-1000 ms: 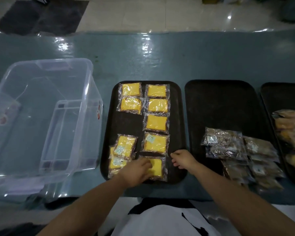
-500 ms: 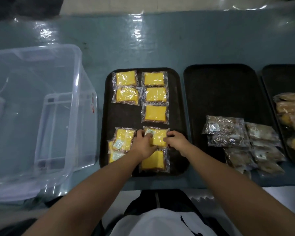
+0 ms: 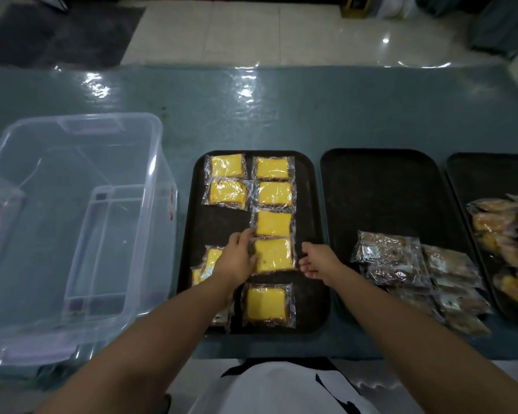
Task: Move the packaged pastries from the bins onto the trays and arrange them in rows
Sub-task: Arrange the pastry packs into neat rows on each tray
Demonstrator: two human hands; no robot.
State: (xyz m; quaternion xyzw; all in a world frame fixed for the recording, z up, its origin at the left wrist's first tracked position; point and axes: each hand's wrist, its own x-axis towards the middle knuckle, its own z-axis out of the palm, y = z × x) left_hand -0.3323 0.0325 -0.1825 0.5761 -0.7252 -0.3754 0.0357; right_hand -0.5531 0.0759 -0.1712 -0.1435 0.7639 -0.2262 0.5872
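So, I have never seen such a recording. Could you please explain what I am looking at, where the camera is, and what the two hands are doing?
There is no machine here. A person wears one camera on the head, so the picture looks forward and down at their own two arms.

On the blue-green table stand black trays. The left tray holds yellow cakes in clear wrappers, most of them in two columns. The left hand rests with its fingers on the left edge of one wrapped cake in the right column, which looks like lining it up. The right hand hangs open just beside that cake and holds nothing.

The middle tray carries a pile of brown wrapped pastries. To the left stands a clear plastic bin, which looks empty.
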